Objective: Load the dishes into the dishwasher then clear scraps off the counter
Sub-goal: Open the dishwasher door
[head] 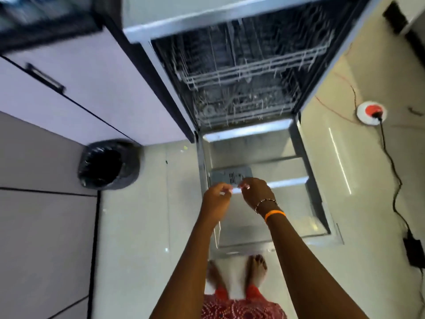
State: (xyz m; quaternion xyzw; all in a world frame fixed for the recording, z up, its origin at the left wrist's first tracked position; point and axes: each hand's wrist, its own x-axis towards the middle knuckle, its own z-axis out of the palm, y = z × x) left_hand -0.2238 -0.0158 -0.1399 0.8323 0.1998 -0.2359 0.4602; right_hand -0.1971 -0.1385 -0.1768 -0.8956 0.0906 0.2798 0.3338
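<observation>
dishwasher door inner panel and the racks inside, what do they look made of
Door inner panel: looks like brushed stainless steel, grey with soft streaky reflections. Racks: seemingly thin metal wire with a pale grey or white coating; blur leaves the finish uncertain.

Both hands, left hand (pixel 216 199) and right hand (pixel 257 192), meet with curled fingers over the open dishwasher door (pixel 287 203).

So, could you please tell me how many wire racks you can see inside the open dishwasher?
2: the upper rack sits in the top of the tub, the lower rack just above the dropped door. Blur may hide more.
</observation>
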